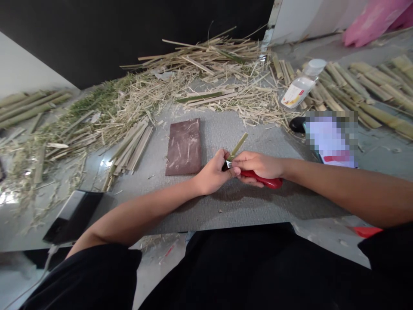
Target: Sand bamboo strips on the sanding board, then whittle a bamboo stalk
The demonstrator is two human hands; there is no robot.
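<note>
Close together over the grey board, my two hands meet at a short bamboo strip (238,145). My left hand (214,174) is closed around the strip's lower part, which its fingers mostly hide. My right hand (263,167) grips a red-handled knife (272,182); a bit of its metal blade shows against the strip, between the hands. The strip's free end points up and away to the right. Just left of my hands lies a flat brown piece (183,147), leather-like, with pale scuffs on it.
Bundled bamboo strips (134,148) lie to the left. Behind are heaps of shavings (135,92). A plastic bottle (300,88) and a propped phone (332,142) stand on the right near split bamboo pieces (371,86). A black-and-silver device (72,215) with a cable sits front left.
</note>
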